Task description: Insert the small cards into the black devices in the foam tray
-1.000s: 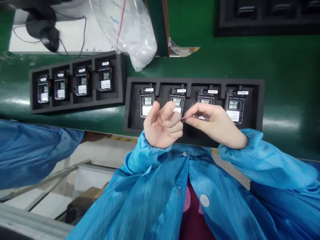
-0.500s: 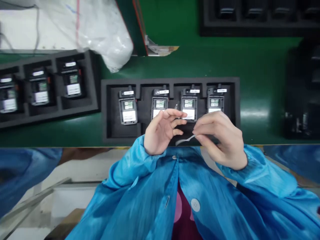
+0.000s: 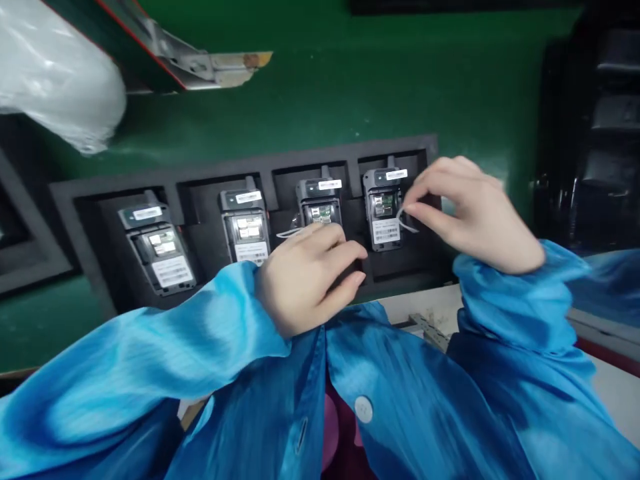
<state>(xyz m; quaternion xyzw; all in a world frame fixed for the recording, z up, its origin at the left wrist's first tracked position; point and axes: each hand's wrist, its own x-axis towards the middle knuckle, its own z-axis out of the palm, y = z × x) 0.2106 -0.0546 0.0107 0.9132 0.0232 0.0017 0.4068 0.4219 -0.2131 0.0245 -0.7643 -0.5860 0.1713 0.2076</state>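
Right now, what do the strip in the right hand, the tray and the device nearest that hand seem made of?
Strip: likely plastic, pale, smooth-looking, loosely curved; paper possible. Tray: probably dense foam, matte dark grey, thick-walled. Device: apparently hard plastic, dark, satin-looking, crisp moulded edges.

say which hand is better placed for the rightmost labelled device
Probably the right hand: it pinches a thin pale strip by that device, while the left hand sits farther off, partly hiding the neighbouring device.
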